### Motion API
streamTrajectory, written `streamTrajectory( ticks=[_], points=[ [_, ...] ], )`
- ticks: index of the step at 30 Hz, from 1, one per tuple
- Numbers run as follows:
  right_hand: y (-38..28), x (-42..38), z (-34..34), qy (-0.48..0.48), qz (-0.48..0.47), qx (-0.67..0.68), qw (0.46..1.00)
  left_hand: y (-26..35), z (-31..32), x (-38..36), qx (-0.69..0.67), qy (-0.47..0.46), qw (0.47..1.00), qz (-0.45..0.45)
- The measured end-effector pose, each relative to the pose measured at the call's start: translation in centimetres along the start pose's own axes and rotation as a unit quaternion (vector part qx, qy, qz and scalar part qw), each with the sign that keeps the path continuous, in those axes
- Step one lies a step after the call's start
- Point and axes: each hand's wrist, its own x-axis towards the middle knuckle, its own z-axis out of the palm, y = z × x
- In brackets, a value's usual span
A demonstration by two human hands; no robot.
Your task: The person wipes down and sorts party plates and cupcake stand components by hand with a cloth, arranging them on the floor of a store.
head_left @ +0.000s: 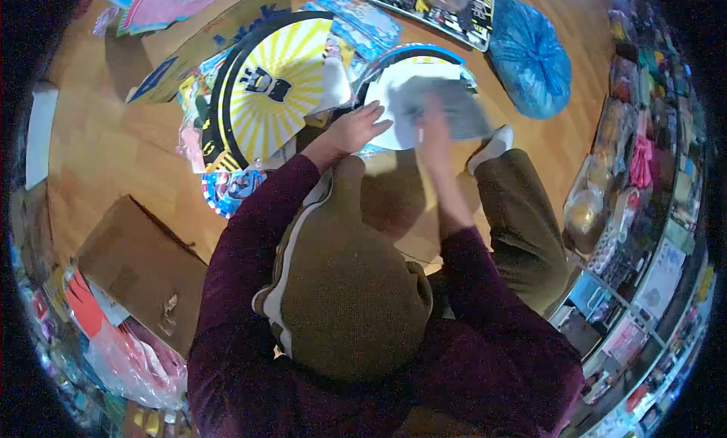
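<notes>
My left hand (359, 129) is at the lower left edge of a white sheet (390, 89), its fingers spread and nothing held in them. Over the sheet's right part is my right hand (433, 123), smeared by motion, beside a blurred grey piece (462, 114). Whether the right fingers hold that piece cannot be made out. The sheet lies on a pile of rounded items with a blue rim. Left of it rests a yellow-and-white rayed half-round piece (265, 89) with a black border.
A blue plastic bag (531, 59) stands at the upper right, near a tray of small goods (432, 17). Cardboard boxes (144, 267) lie at the lower left. Packed shelves (644, 286) line the right. My legs and feet frame the work area.
</notes>
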Motion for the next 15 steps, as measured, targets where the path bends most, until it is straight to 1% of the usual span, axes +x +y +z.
streamTrajectory(
  ticks=[1,2,3,4,6,7,8,9,10,11,12,13,14,15],
  points=[
    [3.7,-0.9,3.4,-0.056,-0.114,-0.091,0.988,-0.2,0.6,-0.2,-0.007,-0.036,0.999,-0.019],
    [4.1,-2.0,5.0,-0.117,-0.126,-0.029,0.985,-0.4,1.6,-0.7,-0.006,-0.038,0.999,-0.017],
    [4.3,-2.3,5.8,-0.118,-0.108,-0.034,0.987,-0.4,1.7,-1.0,0.002,-0.106,0.994,-0.022],
    [4.9,-1.9,6.0,-0.118,-0.110,-0.028,0.987,-0.7,1.7,-1.2,0.011,-0.175,0.984,-0.029],
    [5.7,-0.8,5.3,-0.144,-0.113,-0.214,0.960,-1.1,1.7,-1.7,0.013,-0.187,0.982,-0.027],
    [6.3,0.2,4.8,-0.144,-0.112,-0.279,0.943,-1.0,1.9,-1.9,0.029,-0.126,0.991,-0.017],
    [7.2,1.3,4.2,-0.123,-0.107,-0.297,0.941,-0.7,2.1,-2.3,0.043,-0.065,0.997,-0.005],
    [9.6,2.8,3.8,-0.093,-0.101,-0.275,0.952,-0.6,1.8,-2.2,0.034,-0.087,0.996,-0.005],
    [11.1,4.5,2.9,-0.048,-0.106,-0.305,0.945,-0.8,1.3,-1.7,0.042,-0.085,0.995,-0.006],
    [11.8,6.1,1.5,0.017,-0.141,-0.253,0.957,-0.2,0.9,-1.5,0.036,-0.055,0.998,-0.016],
    [14.0,7.5,0.6,0.058,-0.158,-0.291,0.942,0.8,0.2,-1.5,0.027,-0.028,0.999,-0.030],
    [15.2,8.5,-0.6,0.063,-0.091,-0.262,0.959,1.6,-1.6,-0.3,0.055,-0.016,0.998,-0.039],
    [16.3,9.6,-2.4,-0.004,0.025,-0.324,0.946,2.3,-3.7,0.9,0.064,-0.014,0.997,-0.049],
    [16.9,10.8,-4.0,-0.071,0.138,-0.383,0.911,3.0,-5.7,2.0,0.000,0.009,0.997,-0.071]
  ],
)
